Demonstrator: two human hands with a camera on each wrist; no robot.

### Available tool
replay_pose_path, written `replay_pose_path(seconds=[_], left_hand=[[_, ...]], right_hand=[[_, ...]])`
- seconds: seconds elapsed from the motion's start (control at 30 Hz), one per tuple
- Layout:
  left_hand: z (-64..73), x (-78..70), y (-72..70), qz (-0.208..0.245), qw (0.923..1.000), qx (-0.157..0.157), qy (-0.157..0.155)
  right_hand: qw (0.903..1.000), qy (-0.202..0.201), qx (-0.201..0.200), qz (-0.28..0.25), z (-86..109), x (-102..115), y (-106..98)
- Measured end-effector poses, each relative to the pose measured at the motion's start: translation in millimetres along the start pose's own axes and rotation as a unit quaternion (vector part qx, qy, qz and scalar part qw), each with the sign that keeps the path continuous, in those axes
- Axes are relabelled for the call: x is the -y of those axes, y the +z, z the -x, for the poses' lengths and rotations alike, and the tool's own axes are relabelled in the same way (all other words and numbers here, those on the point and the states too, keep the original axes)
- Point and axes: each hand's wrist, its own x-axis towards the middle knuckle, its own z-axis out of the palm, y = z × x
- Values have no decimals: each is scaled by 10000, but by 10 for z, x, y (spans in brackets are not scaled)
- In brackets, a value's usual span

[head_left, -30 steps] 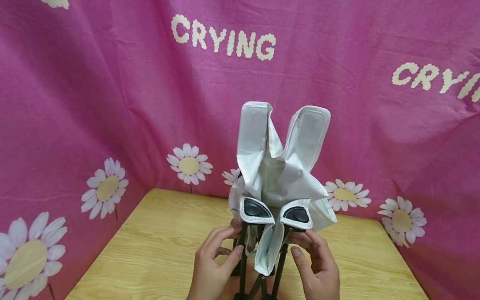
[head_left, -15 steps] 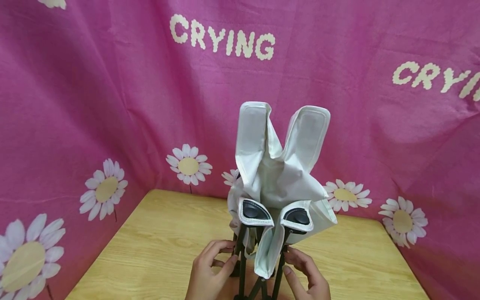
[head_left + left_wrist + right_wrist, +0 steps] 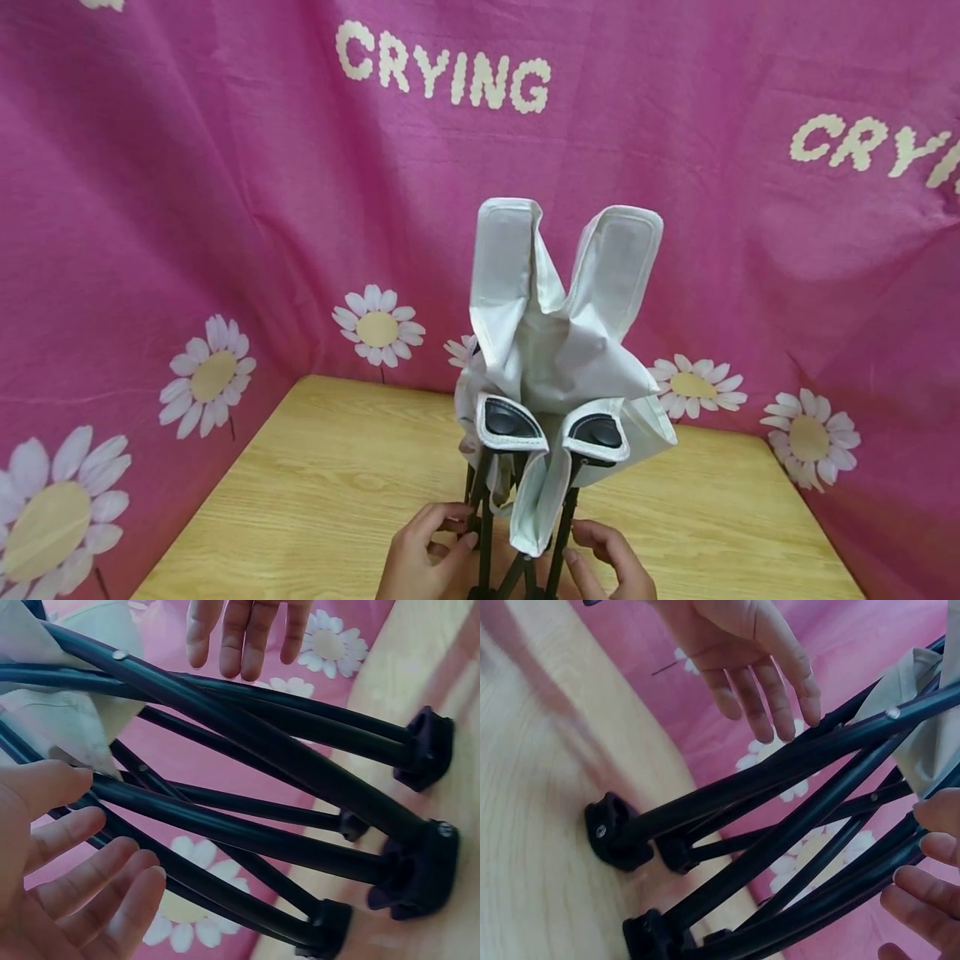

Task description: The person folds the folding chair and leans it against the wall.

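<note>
A folded camping chair [image 3: 555, 358] with off-white fabric and black tube legs [image 3: 562, 533] stands upright on the table, two fabric flaps pointing up. Black plastic caps sit in the fabric's front corners [image 3: 512, 419]. My left hand [image 3: 423, 550] is beside the legs on the left, thumb and fingers spread loosely, fingertips right at a tube. On the other side my right hand [image 3: 611, 562] has its fingers loosely bent and its fingertips close to the right front leg. In the left wrist view, black plastic feet [image 3: 420, 870] join the tubes at the tabletop.
The wooden table [image 3: 345, 450] extends to both sides of the chair. A pink cloth [image 3: 675, 275] with daisies and pale lettering hangs behind and along the sides of the table.
Both hands have slid downward beside the chair legs; the right one has also come inward to the left. The chair stays in place, with its fabric the same shape.
</note>
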Motion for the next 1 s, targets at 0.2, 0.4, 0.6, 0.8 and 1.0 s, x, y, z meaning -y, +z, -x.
replay_pose_path(seconds=[0.2,0.4,0.6,0.8,1.0], left_hand=[[60,130,44,218,9990,361,-156],[126,219,53,-75,9981,559,-228],[123,292,61,-625,9917,937,-626],[132,396,67,-392,9858,1362,-898],[199,523,95,-700,9831,1509,-761]], right_hand=[[9989,285,320,187,4,-89,40],[9934,662,909,216,-1,-166,51],[9878,465,1446,335,17,-285,67],[9770,144,2087,421,62,-415,91],[9330,466,3241,-1491,96,-556,61]])
